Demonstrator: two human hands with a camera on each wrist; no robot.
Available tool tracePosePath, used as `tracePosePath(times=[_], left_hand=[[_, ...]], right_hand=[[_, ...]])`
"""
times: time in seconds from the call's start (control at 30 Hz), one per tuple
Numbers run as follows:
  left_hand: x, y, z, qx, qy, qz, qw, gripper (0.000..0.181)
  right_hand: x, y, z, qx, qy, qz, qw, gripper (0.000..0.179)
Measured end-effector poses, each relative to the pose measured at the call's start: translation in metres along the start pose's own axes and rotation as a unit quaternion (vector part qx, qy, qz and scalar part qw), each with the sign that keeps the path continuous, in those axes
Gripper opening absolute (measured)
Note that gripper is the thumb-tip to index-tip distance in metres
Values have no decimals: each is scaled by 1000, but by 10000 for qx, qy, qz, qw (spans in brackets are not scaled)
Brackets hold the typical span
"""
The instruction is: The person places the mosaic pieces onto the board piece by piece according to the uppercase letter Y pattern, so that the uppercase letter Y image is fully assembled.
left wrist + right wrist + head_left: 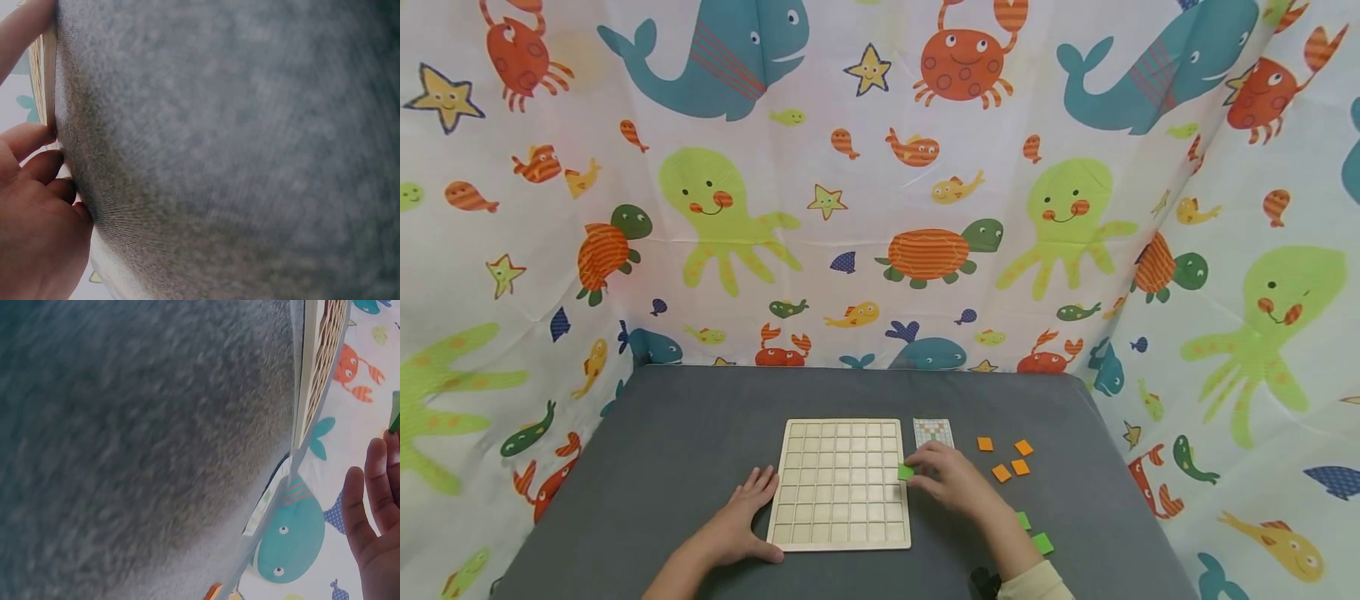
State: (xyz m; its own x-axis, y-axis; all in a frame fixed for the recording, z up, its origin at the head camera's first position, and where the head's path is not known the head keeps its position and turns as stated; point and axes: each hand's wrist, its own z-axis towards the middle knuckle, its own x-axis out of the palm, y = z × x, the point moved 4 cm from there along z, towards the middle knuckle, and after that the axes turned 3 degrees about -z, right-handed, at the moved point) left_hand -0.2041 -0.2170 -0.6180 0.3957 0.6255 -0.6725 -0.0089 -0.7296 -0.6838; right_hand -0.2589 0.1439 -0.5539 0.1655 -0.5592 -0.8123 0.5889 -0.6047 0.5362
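Observation:
A light wooden grid board [839,485] with rows of square recesses lies on the grey table. My left hand [743,518] rests at its left side, the fingers by the left edge and the thumb at the near left corner. In the left wrist view, the fingers of this hand [37,206] touch the board's side. My right hand [951,477] pinches a green square tile [906,472] between thumb and fingers, over the board's right edge. That green tile [395,412] shows partly at the right border of the right wrist view.
A small printed pattern card [933,431] lies beyond the right hand, partly covered by it. Several orange square tiles [1002,473] are to its right. More green tiles [1042,543] lie beside the right forearm. A curtain with sea animals [850,250] hangs behind the table.

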Motion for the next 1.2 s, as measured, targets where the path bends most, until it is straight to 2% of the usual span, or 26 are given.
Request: tracePosePath(times=[0.37, 0.57, 0.8, 1.2], left_hand=[[0, -1, 0, 15, -7, -34, 10000, 131], [0, -1, 1, -11, -3, -43, 10000, 131], [1, 1, 1, -97, 20, -36, 9999, 132], [0, 0, 1, -58, -20, -50, 10000, 132]], right_hand=[[13, 11, 11, -232, 146, 288, 9992, 23], [20, 17, 14, -107, 230, 316, 9992, 22], [29, 25, 18, -262, 315, 471, 9980, 22], [43, 34, 21, -246, 461, 535, 9972, 21]])
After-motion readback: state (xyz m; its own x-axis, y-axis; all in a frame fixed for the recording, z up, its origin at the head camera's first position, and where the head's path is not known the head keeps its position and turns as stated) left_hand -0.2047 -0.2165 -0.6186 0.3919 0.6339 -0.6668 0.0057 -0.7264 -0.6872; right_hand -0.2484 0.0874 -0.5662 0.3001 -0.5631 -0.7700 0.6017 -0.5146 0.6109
